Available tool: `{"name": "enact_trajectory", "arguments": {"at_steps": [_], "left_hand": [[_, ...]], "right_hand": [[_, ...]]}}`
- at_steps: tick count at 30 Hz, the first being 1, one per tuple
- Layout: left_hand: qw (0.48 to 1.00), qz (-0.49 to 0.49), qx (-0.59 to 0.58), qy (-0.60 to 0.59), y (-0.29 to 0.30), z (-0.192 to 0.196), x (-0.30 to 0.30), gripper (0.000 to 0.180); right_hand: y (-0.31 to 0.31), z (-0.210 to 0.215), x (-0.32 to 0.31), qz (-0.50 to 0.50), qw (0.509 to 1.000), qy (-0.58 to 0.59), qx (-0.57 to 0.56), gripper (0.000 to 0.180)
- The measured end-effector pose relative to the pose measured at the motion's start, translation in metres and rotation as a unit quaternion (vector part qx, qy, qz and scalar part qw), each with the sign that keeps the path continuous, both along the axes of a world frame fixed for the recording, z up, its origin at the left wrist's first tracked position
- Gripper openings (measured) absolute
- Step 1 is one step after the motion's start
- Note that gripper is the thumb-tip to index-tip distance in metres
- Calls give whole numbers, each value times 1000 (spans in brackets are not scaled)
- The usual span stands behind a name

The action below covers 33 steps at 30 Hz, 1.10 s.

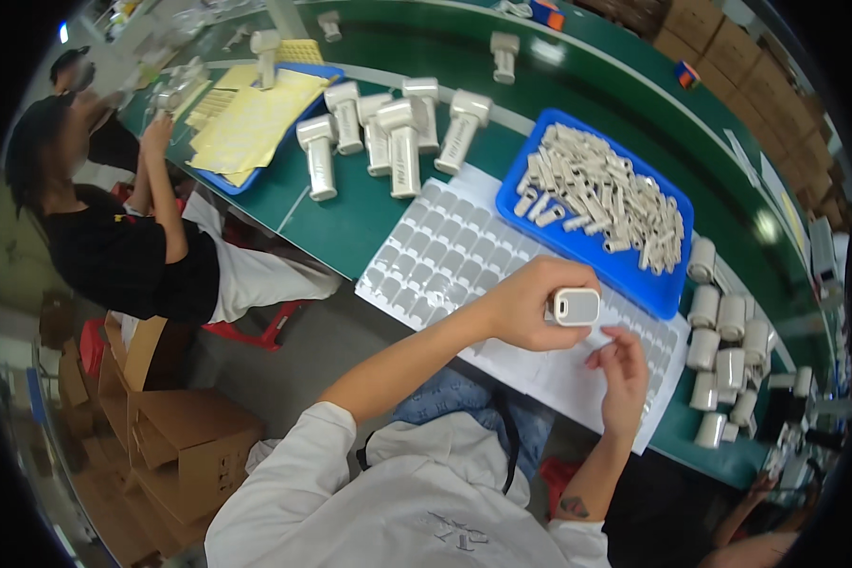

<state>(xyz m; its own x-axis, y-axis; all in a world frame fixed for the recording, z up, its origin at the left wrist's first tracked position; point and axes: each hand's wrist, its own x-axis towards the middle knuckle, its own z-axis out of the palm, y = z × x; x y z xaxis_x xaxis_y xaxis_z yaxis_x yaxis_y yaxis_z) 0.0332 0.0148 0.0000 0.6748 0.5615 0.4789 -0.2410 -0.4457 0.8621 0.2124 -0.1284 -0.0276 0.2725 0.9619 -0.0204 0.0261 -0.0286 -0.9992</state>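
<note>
My left hand (530,305) is closed around a cream-white handheld fan (562,320), held end-on toward me. Its end face carries a grey rounded patch and a small slot; the rest is hidden by my fingers. Just to the right and nearer me, my right hand (623,379) has loosely bent fingers spread apart, with nothing visible in them. Below both hands lie white sheets (502,364) covered with rows of grey rounded stickers (424,267).
A blue tray (511,180) heaped with small cream parts (606,194) stands beyond my hands. Several T-shaped fans (404,151) stand at the back left, more cream housings (729,317) at the right. A co-worker (114,227) sits left, near yellow sheets (275,114) and cardboard boxes (189,445).
</note>
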Motion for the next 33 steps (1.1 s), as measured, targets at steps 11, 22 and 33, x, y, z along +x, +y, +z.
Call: {"name": "enact_trajectory", "arguments": {"at_steps": [11, 22, 33], "left_hand": [[989, 82, 82, 90, 158, 74, 74, 28], [773, 267, 462, 344, 316, 17, 194, 53], [798, 143, 326, 487, 339, -32, 225, 72]], "right_hand": [[-16, -26, 0, 17, 987, -156, 43, 14], [-17, -21, 12, 45, 989, -117, 80, 19], [-17, -24, 13, 64, 990, -96, 76, 20]]}}
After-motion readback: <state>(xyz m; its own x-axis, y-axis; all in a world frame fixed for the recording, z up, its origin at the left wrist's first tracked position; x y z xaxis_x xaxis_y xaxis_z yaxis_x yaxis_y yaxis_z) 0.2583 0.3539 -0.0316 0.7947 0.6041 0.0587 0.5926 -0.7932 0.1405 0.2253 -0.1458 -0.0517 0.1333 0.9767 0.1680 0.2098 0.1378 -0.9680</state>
